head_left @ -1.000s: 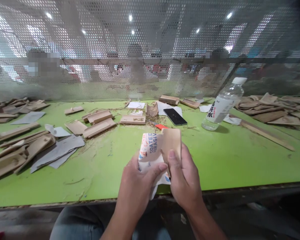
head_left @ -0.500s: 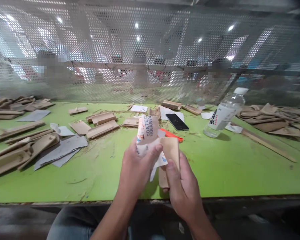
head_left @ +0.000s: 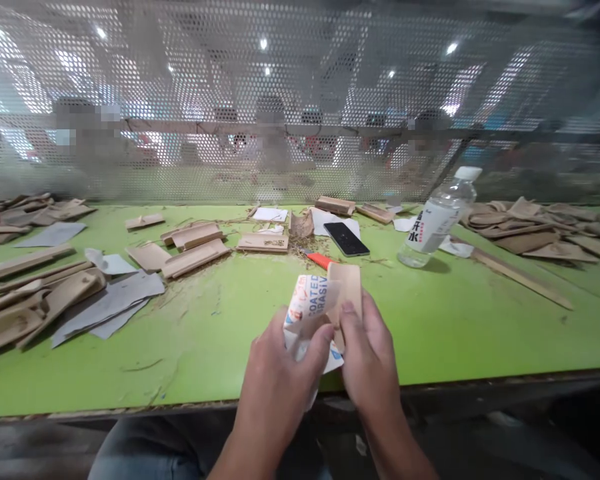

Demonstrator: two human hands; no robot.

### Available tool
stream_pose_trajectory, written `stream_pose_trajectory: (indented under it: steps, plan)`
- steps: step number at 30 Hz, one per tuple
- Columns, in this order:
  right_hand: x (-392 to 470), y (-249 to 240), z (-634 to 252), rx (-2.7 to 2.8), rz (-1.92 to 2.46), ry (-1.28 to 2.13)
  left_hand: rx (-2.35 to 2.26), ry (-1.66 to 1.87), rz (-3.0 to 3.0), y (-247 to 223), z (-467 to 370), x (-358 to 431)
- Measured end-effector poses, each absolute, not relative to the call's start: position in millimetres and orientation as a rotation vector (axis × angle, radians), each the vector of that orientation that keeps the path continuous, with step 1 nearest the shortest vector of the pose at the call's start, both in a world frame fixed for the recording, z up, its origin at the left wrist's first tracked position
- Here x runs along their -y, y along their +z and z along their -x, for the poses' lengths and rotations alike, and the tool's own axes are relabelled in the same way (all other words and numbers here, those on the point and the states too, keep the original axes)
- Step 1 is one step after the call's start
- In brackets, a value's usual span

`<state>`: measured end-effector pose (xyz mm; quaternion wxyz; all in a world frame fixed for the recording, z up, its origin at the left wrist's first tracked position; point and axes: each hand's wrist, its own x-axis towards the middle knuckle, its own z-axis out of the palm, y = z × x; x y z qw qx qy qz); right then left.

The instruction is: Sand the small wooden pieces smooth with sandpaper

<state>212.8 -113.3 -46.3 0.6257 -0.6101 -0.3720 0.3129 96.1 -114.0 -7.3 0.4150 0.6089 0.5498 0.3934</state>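
Near the table's front edge, my left hand (head_left: 280,373) grips a folded sheet of sandpaper (head_left: 307,300) with printed white backing. The sheet lies against the left side of a pale, curved wooden piece (head_left: 349,283). My right hand (head_left: 373,353) is closed around that piece, its thumb on the near face. Part of the wood's lower end is hidden by the sheet and my fingers. Just beyond them, an orange-handled tool (head_left: 320,259) lies on the green table (head_left: 205,347).
Carved wooden pieces and grey sheets (head_left: 115,300) lie at the left. A phone (head_left: 347,239) is at the back centre, with a water bottle (head_left: 437,217) to its right. More pieces (head_left: 530,223) and a long strip (head_left: 520,277) lie farther right. A perforated screen (head_left: 280,167) stands behind.
The sandpaper has moved right and down, now overlapping the wooden piece's left side. The wood sits more upright. The view has shifted slightly, uncovering more of the table behind my hands.
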Motion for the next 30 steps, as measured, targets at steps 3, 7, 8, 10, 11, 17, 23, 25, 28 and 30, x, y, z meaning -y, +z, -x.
stream_pose_trajectory:
  steps: [3,7,8,10,11,17,23,25,28,30]
  plan:
    - [114,-39,-210,0.863,1.477,0.688,-1.408,0.992,-1.546,-7,-96,114]
    - [115,-32,-206,0.913,1.498,0.620,-1.390,0.994,-1.462,-4,-94,111]
    - [114,-32,-206,0.931,1.493,0.601,-1.372,0.991,-1.423,-3,-92,110]
    - [113,-36,-207,0.963,1.490,0.560,-1.322,1.001,-1.353,-3,-90,108]
    - [111,-39,-209,0.976,1.495,0.538,-1.308,1.015,-1.325,-3,-89,108]
    - [109,-46,-213,1.066,1.454,0.585,-1.374,1.059,-1.306,-6,-91,108]
    - [111,-46,-213,1.098,1.392,0.667,-1.384,1.079,-1.360,-6,-95,110]
    - [111,-46,-213,1.128,1.373,0.679,-1.374,1.096,-1.378,-5,-96,109]
    - [110,-46,-214,1.140,1.340,0.666,-1.341,1.104,-1.397,-4,-99,109]
    - [110,-45,-215,1.118,1.330,0.652,-1.330,1.110,-1.404,-4,-100,108]
